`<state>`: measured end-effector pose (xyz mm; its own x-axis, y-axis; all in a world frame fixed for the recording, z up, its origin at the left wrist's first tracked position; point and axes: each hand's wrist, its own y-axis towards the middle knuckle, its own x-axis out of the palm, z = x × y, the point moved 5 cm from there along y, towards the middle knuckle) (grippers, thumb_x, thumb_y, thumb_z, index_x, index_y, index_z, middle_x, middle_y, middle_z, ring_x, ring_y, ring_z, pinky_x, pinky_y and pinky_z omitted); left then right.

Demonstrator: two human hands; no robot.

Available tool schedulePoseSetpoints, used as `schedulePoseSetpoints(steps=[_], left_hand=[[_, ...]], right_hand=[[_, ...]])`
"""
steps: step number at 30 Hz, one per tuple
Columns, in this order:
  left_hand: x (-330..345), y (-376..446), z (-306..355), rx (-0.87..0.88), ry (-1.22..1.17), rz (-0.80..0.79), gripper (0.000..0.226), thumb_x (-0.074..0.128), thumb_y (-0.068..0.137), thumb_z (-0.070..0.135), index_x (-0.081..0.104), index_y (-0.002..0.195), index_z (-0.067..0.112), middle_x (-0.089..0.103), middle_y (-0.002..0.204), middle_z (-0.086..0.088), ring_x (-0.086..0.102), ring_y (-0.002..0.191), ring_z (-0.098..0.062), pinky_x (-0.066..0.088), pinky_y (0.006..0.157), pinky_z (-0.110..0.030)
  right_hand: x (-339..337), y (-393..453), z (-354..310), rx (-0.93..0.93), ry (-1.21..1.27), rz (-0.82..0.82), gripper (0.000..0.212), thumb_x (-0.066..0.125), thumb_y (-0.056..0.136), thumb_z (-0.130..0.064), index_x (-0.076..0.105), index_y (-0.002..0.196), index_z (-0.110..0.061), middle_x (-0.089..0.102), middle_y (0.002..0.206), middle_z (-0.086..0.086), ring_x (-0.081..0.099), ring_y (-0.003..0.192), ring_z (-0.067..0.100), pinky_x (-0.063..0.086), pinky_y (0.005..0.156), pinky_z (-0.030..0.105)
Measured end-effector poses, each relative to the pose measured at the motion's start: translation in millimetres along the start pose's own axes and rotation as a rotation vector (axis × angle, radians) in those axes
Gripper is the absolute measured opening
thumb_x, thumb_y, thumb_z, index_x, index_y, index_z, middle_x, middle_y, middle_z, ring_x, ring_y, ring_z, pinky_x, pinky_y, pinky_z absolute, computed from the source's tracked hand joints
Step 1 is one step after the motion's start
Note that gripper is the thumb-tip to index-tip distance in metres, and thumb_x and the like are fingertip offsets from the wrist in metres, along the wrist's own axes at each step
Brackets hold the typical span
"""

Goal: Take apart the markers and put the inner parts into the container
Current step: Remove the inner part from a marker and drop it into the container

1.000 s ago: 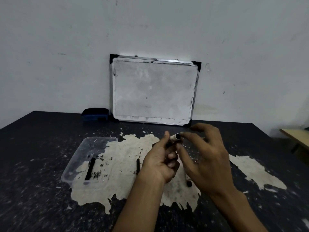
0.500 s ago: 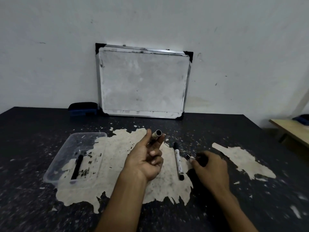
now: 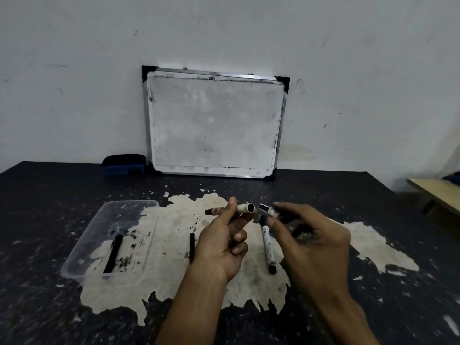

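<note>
My left hand holds an empty marker barrel, its open end pointing right. My right hand pinches a small marker end piece just to the right of that opening, apart from it. A whole marker lies on the table between my hands. One black inner part lies loose on the table left of my left hand. The clear plastic container sits at the left with another black inner part inside it.
A small whiteboard leans on the wall at the back, with a blue eraser beside it. The dark table has a large worn pale patch. A wooden bench edge shows at far right.
My right hand picked the small end piece up off the table and rose to the barrel's open end. My left hand tilted the barrel more level.
</note>
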<state>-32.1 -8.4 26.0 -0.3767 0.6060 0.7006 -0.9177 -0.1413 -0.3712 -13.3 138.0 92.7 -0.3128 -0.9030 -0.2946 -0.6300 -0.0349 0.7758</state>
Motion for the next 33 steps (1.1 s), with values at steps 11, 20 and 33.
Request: schedulePoseSetpoints(steps=[11,20,33], left_hand=[[1,-4,3,0.091,0.126,-0.001,0.025,0.073,0.086,0.031,0.067,0.069,0.014,0.079,0.075,-0.012,0.035,0.028,-0.005,0.021,0.028,-0.013],[1,-10,10,0.263,0.241,0.022,0.024,0.071,0.089,0.025,0.069,0.075,0.005,0.078,0.076,-0.015,0.034,0.032,-0.005,0.022,0.030,-0.015],[7,-22,17,0.511,0.367,-0.044,0.015,0.073,0.088,0.018,0.070,0.083,0.004,0.074,0.065,-0.009,0.040,0.035,-0.009,0.039,0.041,-0.021]], right_hand=[[13,5,-12,-0.156,-0.222,-0.118,0.024,0.084,0.072,-0.005,0.079,0.095,-0.010,0.075,0.086,0.000,0.067,0.075,0.021,0.057,0.063,0.039],[14,8,-18,-0.149,-0.186,-0.146,0.024,0.085,0.067,0.000,0.079,0.089,-0.007,0.072,0.070,0.003,0.064,0.060,0.021,0.055,0.054,0.038],[9,0,4,0.417,0.131,-0.158,0.016,0.084,0.071,-0.013,0.081,0.086,-0.019,0.075,0.066,-0.002,0.069,0.056,0.022,0.058,0.050,0.037]])
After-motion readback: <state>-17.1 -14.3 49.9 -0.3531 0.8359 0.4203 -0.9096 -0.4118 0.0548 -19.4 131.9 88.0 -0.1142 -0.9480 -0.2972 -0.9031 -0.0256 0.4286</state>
